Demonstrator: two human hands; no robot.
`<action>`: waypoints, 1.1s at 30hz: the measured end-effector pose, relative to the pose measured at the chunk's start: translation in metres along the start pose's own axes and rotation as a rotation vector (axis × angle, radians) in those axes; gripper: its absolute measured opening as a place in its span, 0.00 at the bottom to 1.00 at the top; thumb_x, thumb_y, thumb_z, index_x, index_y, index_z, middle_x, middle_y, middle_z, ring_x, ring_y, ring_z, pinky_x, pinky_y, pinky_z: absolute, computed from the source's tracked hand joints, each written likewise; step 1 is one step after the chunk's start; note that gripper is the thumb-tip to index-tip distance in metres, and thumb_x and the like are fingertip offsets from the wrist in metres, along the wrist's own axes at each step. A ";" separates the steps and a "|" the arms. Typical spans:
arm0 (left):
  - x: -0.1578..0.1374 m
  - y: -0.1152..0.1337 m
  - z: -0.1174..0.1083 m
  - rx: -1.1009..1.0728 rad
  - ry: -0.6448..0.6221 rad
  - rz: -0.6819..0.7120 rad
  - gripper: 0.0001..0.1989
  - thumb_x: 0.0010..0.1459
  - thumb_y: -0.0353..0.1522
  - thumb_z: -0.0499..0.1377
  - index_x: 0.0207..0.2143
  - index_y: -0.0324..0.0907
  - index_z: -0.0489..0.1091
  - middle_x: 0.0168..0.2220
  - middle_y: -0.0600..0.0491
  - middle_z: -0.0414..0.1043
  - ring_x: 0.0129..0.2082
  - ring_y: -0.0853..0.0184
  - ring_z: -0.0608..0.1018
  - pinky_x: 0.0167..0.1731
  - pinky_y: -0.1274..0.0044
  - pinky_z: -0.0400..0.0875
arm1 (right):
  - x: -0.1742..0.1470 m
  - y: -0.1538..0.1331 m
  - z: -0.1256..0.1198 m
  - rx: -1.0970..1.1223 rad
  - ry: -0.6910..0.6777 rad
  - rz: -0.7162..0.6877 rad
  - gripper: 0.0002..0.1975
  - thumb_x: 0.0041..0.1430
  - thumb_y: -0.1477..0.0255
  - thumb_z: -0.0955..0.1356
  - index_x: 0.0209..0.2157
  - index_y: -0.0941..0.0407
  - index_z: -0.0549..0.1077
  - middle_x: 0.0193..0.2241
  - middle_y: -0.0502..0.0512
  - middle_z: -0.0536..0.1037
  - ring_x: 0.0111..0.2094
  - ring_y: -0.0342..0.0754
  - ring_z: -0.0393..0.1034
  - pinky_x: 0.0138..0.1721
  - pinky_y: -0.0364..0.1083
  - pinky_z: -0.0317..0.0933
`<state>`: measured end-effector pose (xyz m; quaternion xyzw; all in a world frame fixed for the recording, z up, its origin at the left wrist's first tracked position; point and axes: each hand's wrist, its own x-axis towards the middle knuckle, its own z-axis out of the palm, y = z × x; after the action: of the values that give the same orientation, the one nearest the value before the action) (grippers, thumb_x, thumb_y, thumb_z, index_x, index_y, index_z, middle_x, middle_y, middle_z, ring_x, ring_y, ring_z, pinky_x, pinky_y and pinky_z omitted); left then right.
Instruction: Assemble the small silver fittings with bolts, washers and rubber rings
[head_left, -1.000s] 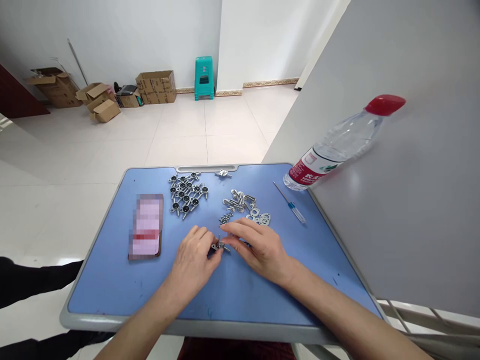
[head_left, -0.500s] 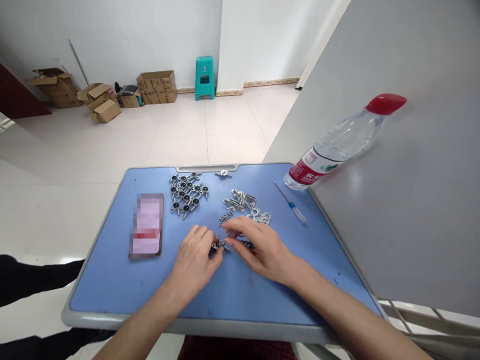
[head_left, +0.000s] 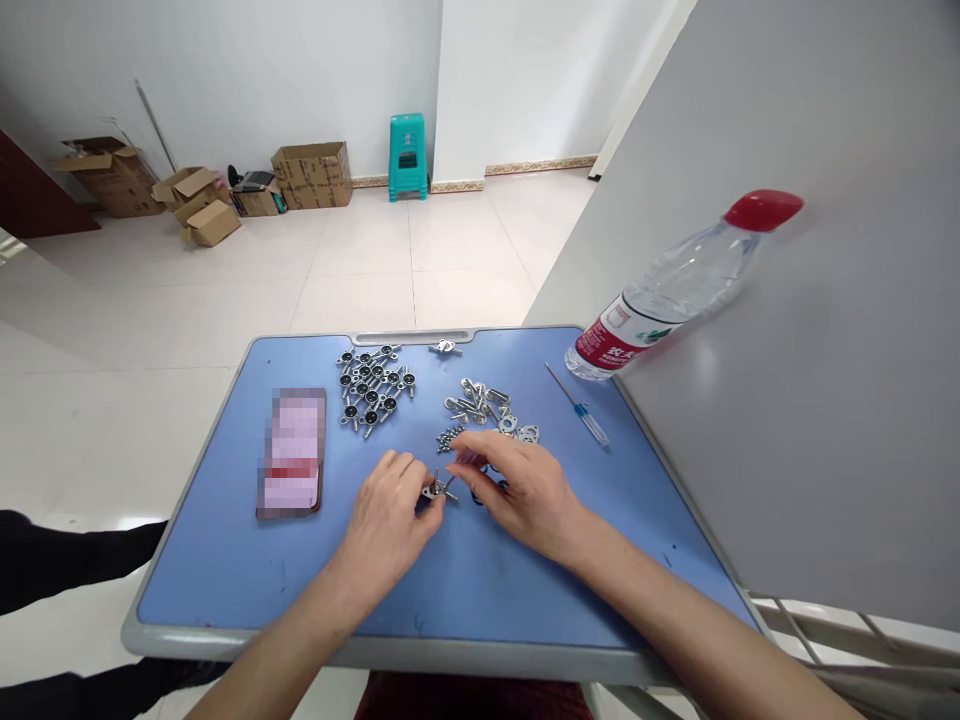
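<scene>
My left hand [head_left: 394, 505] pinches a small metal fitting [head_left: 430, 491] with thin posts sticking out, just above the blue table. My right hand [head_left: 517, 480] is closed, thumb and index finger around what looks like a small screwdriver [head_left: 450, 482]; its thin shaft points down at the fitting, and most of its handle is hidden by the fingers. Black rings [head_left: 478, 497] lie partly under my right hand. Beyond the fingers are a heap of tiny screws [head_left: 450, 438], flat metal plates [head_left: 529, 434] and a pile of metal pieces with stems [head_left: 476, 400].
Several fittings with black centres [head_left: 371, 385] are grouped at the back left, and one lone fitting [head_left: 445, 347] lies near the far edge. A phone [head_left: 292, 455] rests on the left. A clear-handled screwdriver [head_left: 589, 415] and a water bottle [head_left: 660, 300] are on the right, beside a grey panel [head_left: 825, 400].
My right hand has lifted and shifted slightly, with more of the thin shaft and the black rings showing. The left hand keeps the fitting in nearly the same place.
</scene>
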<state>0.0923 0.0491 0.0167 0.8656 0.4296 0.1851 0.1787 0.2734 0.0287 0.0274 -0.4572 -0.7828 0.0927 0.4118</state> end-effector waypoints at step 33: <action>-0.001 -0.002 0.002 -0.013 -0.001 0.007 0.10 0.55 0.24 0.56 0.25 0.42 0.59 0.28 0.55 0.68 0.31 0.64 0.67 0.31 0.73 0.61 | 0.000 -0.006 -0.004 -0.024 -0.007 -0.089 0.14 0.66 0.79 0.61 0.51 0.56 0.66 0.34 0.54 0.80 0.33 0.46 0.75 0.32 0.43 0.68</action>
<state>0.0911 0.0494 0.0138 0.8660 0.4254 0.1879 0.1838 0.2722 0.0249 0.0330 -0.4266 -0.8049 0.0665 0.4071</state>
